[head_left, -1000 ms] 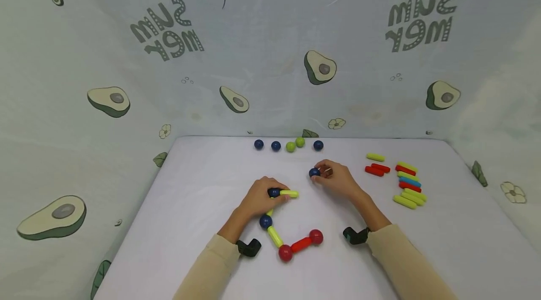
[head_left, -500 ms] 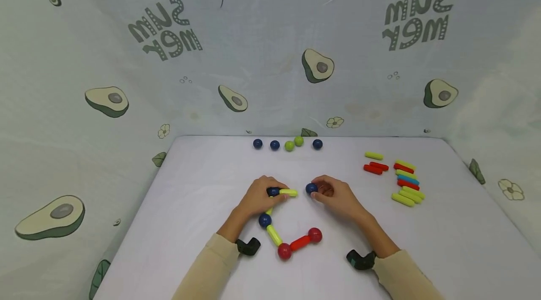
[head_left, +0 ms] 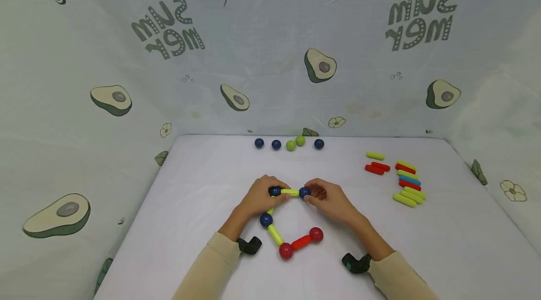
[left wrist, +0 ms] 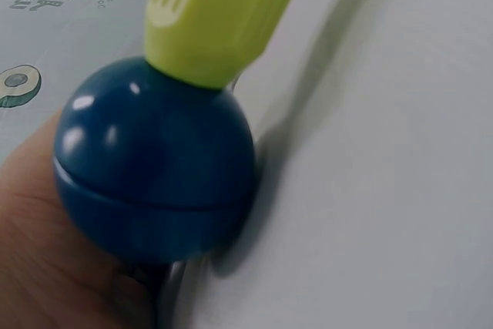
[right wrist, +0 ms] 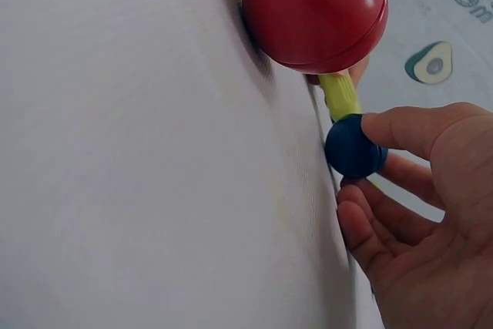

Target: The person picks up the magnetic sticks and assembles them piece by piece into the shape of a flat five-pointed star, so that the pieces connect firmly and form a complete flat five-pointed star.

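My left hand (head_left: 259, 197) grips a blue ball (head_left: 275, 191) at the far corner of a chain of balls and rods, its thumb beside a yellow rod (head_left: 289, 192). At the rod's right end, my right hand (head_left: 331, 201) pinches another blue ball (head_left: 304, 192) between thumb and fingers; ball and rod touch. Below the left hand, the chain runs through a blue ball (head_left: 266, 219), a yellow rod (head_left: 275, 234), a red ball (head_left: 285, 250) and a red rod (head_left: 301, 242) to a second red ball (head_left: 316, 234). The right wrist view shows the pinched blue ball (right wrist: 354, 148) against the yellow rod (right wrist: 340, 98).
Along the table's back edge lie loose blue balls (head_left: 276, 144) and green balls (head_left: 290, 145). Several yellow, red and blue rods (head_left: 409, 180) lie at the right. A printed cloth (head_left: 270, 56) hangs behind the white table (head_left: 203, 164).
My right hand has come nearer and to the left with its blue ball, which now meets the free end of the yellow rod. The left hand has stayed in place.
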